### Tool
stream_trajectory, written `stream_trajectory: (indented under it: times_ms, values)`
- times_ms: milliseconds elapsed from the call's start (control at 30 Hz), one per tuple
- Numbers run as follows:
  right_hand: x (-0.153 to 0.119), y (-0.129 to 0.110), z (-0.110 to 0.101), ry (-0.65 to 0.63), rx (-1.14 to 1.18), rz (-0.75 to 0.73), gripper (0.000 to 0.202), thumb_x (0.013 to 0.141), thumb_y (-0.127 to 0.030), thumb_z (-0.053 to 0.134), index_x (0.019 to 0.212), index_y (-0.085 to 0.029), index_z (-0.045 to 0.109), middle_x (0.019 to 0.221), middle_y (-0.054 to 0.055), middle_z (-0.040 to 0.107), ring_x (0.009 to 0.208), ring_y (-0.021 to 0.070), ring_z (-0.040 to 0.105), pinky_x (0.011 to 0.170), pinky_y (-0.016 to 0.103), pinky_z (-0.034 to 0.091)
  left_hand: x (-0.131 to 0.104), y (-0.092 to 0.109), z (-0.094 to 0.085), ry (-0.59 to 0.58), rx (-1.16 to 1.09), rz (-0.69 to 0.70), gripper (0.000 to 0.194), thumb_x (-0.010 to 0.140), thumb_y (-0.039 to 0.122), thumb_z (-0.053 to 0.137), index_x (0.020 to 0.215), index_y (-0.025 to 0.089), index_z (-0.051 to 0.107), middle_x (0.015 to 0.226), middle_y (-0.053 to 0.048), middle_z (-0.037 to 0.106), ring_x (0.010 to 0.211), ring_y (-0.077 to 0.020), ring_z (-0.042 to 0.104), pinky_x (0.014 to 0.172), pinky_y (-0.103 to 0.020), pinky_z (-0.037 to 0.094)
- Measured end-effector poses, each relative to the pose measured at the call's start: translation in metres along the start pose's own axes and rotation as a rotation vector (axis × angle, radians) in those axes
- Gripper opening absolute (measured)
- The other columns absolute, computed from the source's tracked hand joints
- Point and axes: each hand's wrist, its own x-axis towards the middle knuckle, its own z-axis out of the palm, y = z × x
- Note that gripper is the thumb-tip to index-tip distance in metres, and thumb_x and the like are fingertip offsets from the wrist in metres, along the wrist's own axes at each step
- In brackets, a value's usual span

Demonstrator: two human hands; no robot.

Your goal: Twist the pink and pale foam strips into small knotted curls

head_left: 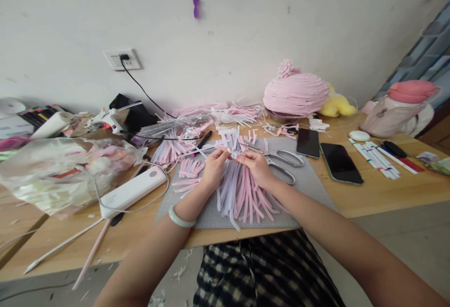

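My left hand (218, 164) and my right hand (255, 165) meet over the grey cutting mat (316, 190). Fingertips of both are pinched on a small pale lavender piece of pipe cleaner (233, 153), partly covered by the fingers. Beneath them, long lavender pipe cleaners (228, 199) and pink pipe cleaners (250, 199) lie fanned out on the mat. Shorter pink pieces (191, 168) rest left of my left hand. Large scissors (286, 157) lie beside my right hand, blades partly hidden among the pieces.
Right of the mat are two phones (340, 162), white markers (376, 159) and a pink-lidded jug (393, 110). Behind stands a pink fuzzy dome (297, 92). On the left lie a white power bank-like device (135, 190), a plastic bag of scraps (70, 175) and a glue gun (111, 122).
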Motion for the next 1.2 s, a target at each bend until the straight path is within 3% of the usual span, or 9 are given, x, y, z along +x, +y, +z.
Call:
stream_trajectory:
  times_ms: [233,467,967,1200]
  values:
    - [-0.0009,-0.0043,0.0018,0.009,-0.040,0.014,0.018,0.066,-0.030,0.059,0.053,-0.017,0.060,0.050,-0.005,0.041,0.055,0.0109,0.042,0.059,0.025,0.031,-0.0038,0.0041,0.0018,0.073,0.217,0.095,0.020,0.072,0.024,0.053,0.053,0.017,0.056,0.055,0.002,0.053,0.059,-0.0125,0.045,0.064,-0.022,0.034]
    - [-0.0025,-0.0045,0.0035,-0.017,-0.072,-0.012,0.020,0.067,-0.032,0.057,0.054,-0.017,0.060,0.051,-0.004,0.043,0.055,0.0112,0.043,0.060,0.025,0.032,-0.0041,0.0062,0.0007,0.099,0.331,0.157,0.012,0.069,0.022,0.057,0.059,0.017,0.062,0.057,0.002,0.057,0.061,-0.0133,0.048,0.064,-0.022,0.035]
    - [-0.0008,-0.0026,0.0017,0.030,-0.003,0.053,0.018,0.065,-0.031,0.059,0.054,-0.016,0.060,0.050,-0.004,0.044,0.052,0.0106,0.040,0.056,0.025,0.029,-0.0031,0.0037,-0.0055,0.021,0.381,0.258,0.012,0.073,0.022,0.055,0.071,0.020,0.066,0.062,0.000,0.059,0.063,-0.0150,0.050,0.066,-0.023,0.035]
    - [-0.0005,-0.0044,0.0021,0.022,-0.018,0.004,0.018,0.066,-0.029,0.059,0.053,-0.016,0.060,0.050,-0.005,0.041,0.054,0.0106,0.041,0.059,0.025,0.030,-0.0027,-0.0029,-0.0035,0.068,0.342,0.251,0.007,0.074,0.025,0.055,0.076,0.018,0.055,0.070,0.001,0.054,0.065,-0.0120,0.050,0.067,-0.023,0.038]
